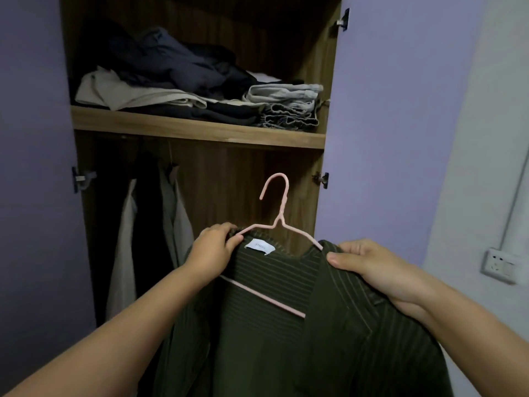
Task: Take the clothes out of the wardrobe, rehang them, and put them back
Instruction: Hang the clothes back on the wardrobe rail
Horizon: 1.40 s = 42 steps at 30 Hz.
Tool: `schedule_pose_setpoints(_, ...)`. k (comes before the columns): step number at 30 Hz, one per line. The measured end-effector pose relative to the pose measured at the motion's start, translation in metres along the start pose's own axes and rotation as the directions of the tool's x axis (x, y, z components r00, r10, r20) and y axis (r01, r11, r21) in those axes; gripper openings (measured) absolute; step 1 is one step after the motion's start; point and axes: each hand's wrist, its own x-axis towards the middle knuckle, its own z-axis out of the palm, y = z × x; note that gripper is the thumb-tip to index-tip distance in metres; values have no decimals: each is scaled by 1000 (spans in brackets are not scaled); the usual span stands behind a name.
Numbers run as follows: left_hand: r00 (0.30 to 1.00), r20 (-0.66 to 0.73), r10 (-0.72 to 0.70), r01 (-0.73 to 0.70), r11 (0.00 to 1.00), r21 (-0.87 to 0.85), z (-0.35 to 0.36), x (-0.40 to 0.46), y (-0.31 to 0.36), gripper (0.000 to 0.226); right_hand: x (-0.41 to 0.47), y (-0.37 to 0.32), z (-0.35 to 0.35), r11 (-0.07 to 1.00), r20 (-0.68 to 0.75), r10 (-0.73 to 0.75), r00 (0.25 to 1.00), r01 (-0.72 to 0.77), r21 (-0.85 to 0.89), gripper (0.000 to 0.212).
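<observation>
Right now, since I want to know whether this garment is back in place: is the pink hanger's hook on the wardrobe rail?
No. The pink hanger has its hook free in the air, below the shelf.

Under the shelf (197,133) you have open room on the right; hanging clothes (148,224) block the left side.

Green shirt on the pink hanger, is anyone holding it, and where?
Yes. The left hand pinches the green shirt at its left shoulder, over the end of the pink hanger. The right hand grips the right shoulder.
</observation>
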Motion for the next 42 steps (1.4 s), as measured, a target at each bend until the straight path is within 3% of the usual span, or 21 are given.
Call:
schedule_pose_setpoints(4,999,-44,11,-9,999,39,24,45,-15,45,59,7,-5,1000,-32,5,999,-4,26,25)
schedule_pose_setpoints(13,988,-106,-113,133,971,199,57,135,-62,39,216,11,-25,999,-21,-9,1000,10,50,27)
schedule_pose_setpoints(23,945,-233,-228,297,898,326,36,200,-140,40,387,1,41,996,-76,-57,996,62,63,21)
schedule_pose_setpoints(27,963,-192,-192,243,923,299,20,230,-167,42,452,-14,76,991,-105,-107,989,115,69,43)
schedule_pose_setpoints(38,983,-147,-110,164,887,431,-19,296,-234,46,593,-58,171,989,-191,-129,973,114,-89,28)
schedule_pose_setpoints(42,984,-129,-120,165,885,436,-24,299,-250,43,605,-57,199,968,-203,-220,954,189,-163,31)
